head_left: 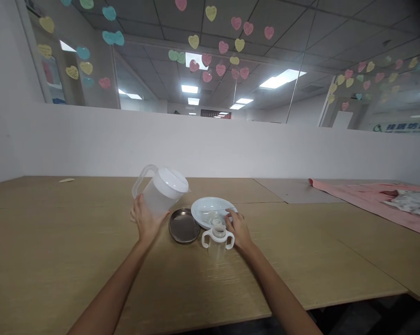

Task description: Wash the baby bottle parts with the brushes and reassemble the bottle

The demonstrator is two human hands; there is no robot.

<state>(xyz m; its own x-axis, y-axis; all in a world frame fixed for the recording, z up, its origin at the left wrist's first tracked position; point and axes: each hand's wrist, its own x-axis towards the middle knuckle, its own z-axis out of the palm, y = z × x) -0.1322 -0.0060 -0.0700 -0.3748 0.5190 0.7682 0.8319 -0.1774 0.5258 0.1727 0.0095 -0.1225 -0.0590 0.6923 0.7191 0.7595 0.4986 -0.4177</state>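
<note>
My left hand (145,218) is closed around the body of a white translucent pitcher (161,195). The pitcher has its lid on and leans to the right, its spout side above a round dark metal tray (184,226). My right hand (238,228) reaches over the right rim of a pale blue-white plate (199,207), fingers bent and apart; whether they touch the rim is unclear. A clear baby bottle (217,246) with two white handles stands uncapped in front of the plate, beside that hand. Some clear item, too indistinct to name, lies in the plate.
All this stands on a wood-toned table (91,260) with its front edge toward me. A pink cloth (356,195) with a patterned fabric (410,203) lies at the right. A small pale flat piece (66,180) lies far left. A white wall (196,144) rises behind.
</note>
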